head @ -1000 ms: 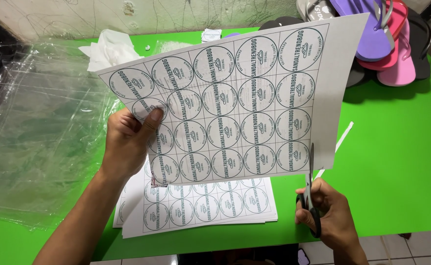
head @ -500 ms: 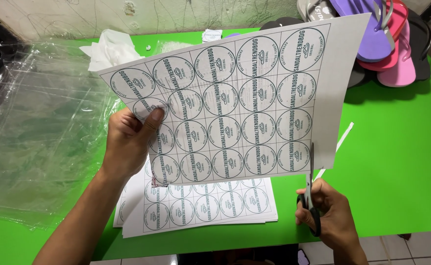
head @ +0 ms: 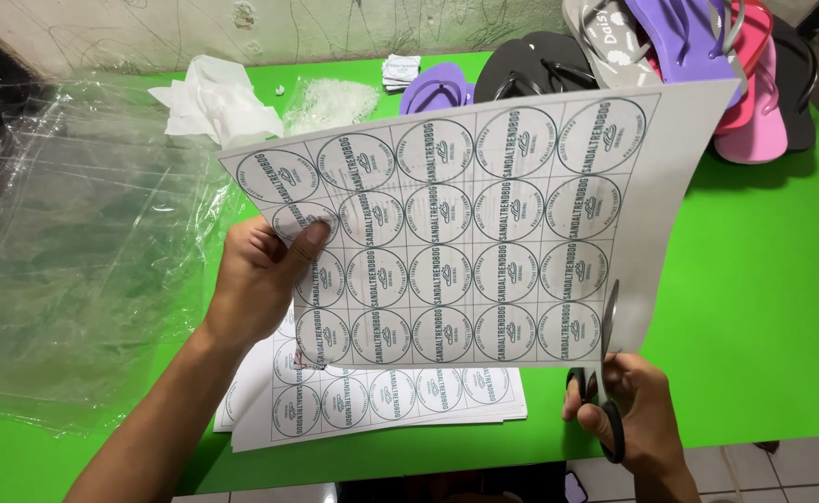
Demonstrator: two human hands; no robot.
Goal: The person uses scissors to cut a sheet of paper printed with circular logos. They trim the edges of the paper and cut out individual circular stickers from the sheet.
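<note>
Sheet, pinched by left hand, hides stack; right hand grips scissors.

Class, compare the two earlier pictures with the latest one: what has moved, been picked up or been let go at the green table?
Nothing has visibly changed. The left hand pinches the printed sheet of round labels at its left edge as before, and the right hand keeps the scissors at the sheet's lower right edge. The stack of sheets, clear plastic and sandals lie as they did.
</note>
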